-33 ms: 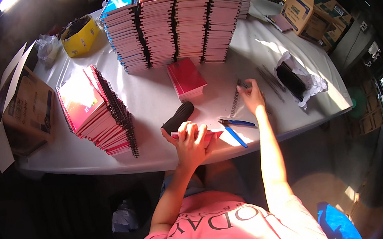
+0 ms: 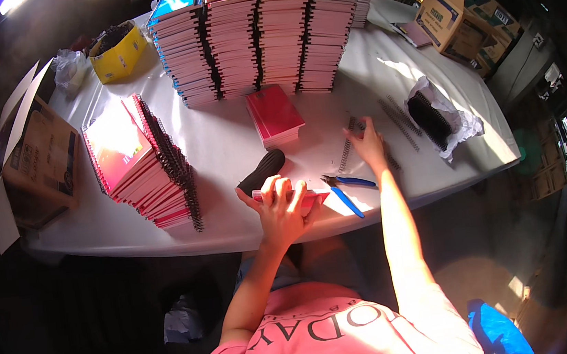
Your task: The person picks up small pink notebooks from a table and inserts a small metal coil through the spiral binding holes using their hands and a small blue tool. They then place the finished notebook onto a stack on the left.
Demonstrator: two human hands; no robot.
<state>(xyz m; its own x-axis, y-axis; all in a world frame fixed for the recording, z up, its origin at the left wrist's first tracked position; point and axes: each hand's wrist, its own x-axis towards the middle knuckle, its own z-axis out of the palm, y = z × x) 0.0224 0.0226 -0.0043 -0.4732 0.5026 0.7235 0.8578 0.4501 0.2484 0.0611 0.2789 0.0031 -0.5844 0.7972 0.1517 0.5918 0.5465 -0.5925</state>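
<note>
My left hand (image 2: pixel 282 213) is closed round a small red-covered notebook (image 2: pixel 312 206), holding it on edge at the table's front. Its fingers curl over the notebook's top side. My right hand (image 2: pixel 367 146) reaches further out, with thumb and fingertips bent round the upper end of a dark spiral binding coil (image 2: pixel 345 156) on the table. The fingers partly hide that end. Between the hands lie blue-handled cutting pliers (image 2: pixel 346 196). A black ribbed cylindrical object (image 2: pixel 262 171) rests just beyond my left hand. Farther off, a small stack of red-covered books (image 2: pixel 276 117) lies flat.
Loose coils (image 2: pixel 398 116) and a paper-wrapped coil bundle (image 2: pixel 431 118) lie at right. Spiral-bound red notebooks (image 2: pixel 141 168) are piled at left beside an open carton (image 2: pixel 40 161). Tall notebook stacks (image 2: pixel 235 44) stand at the back, near a yellow box (image 2: pixel 121 61).
My right hand has shifted very slightly left and lower over the coil. My left hand keeps its hold on the red notebook.
</note>
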